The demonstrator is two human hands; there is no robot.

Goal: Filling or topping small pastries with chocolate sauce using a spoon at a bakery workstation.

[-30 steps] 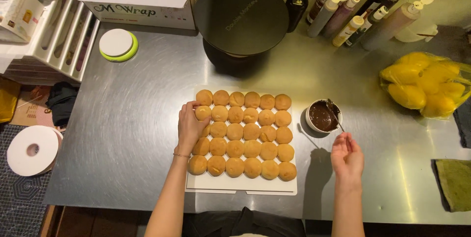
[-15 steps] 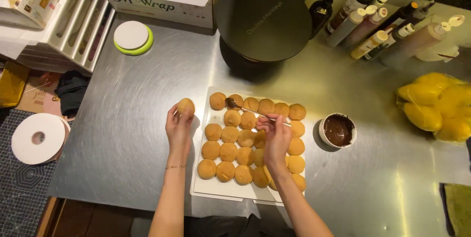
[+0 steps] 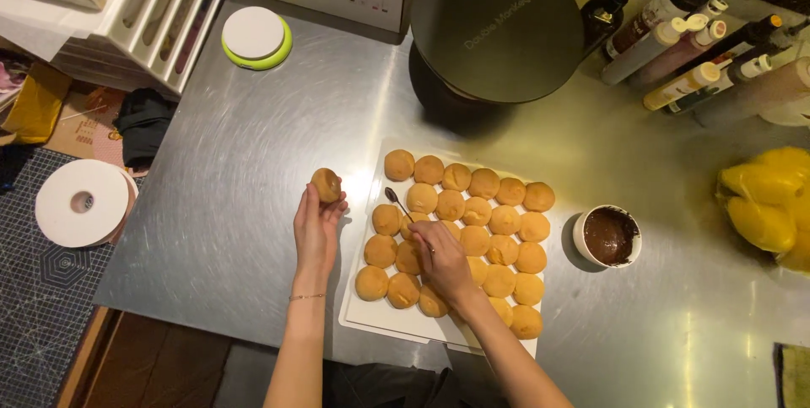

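Bun (image 3: 326, 183) in left hand (image 3: 315, 226) — off tray (image 3: 363, 311) edge; right hand (image 3: 440, 256) probably grips spoon (image 3: 395, 199).

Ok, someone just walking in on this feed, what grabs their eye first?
Most likely the white tray packed with rows of golden round buns in the middle of the steel table. Next, the left hand lifting one bun clear of the tray's left side, while the right hand over the tray holds a small spoon. A white cup of chocolate spread stands just right of the tray.
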